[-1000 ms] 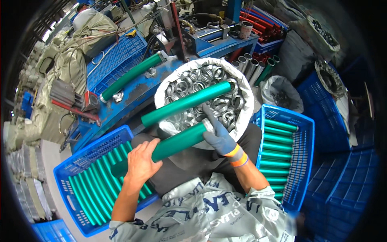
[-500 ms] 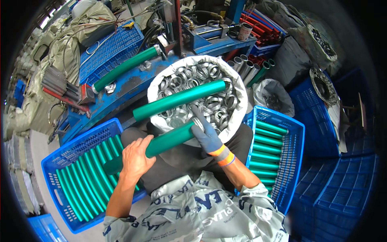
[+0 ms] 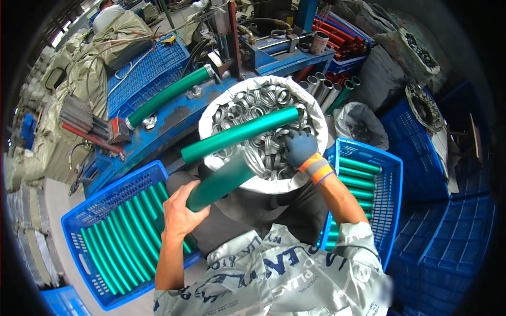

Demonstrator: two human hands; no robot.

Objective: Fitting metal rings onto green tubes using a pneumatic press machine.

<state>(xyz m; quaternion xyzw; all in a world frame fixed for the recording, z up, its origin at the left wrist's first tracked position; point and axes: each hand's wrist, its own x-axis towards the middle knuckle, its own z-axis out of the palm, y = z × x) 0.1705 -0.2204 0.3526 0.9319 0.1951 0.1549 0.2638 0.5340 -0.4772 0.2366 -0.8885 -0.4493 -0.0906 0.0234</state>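
Observation:
My bare left hand (image 3: pixel 181 210) is wrapped round a green tube (image 3: pixel 220 181), held tilted over my lap. A silvery metal ring (image 3: pixel 253 160) sits at the tube's far end, smeared by motion. My right hand (image 3: pixel 301 147), in a dark blue glove with an orange and grey cuff, is down among loose metal rings (image 3: pixel 253 108) in a round white-lined container (image 3: pixel 211 113). Its fingers curl downward, and whatever they grip is hidden. Another green tube (image 3: pixel 240 134) lies slantwise across the top of the container, just beyond the held one.
Blue crates of green tubes stand at my left (image 3: pixel 84 205) and right (image 3: pixel 394 200). Ahead, a blue bench (image 3: pixel 174 113) carries a machine with a green tube (image 3: pixel 168 95) clamped in it. Metal tubes (image 3: pixel 329 95) and a white sack (image 3: pixel 363 118) stand behind the right crate.
My right hand has left the end of the held tube and moved right into the metal rings. The held tube is tilted more steeply, its far end blurred. The whole view has shifted slightly.

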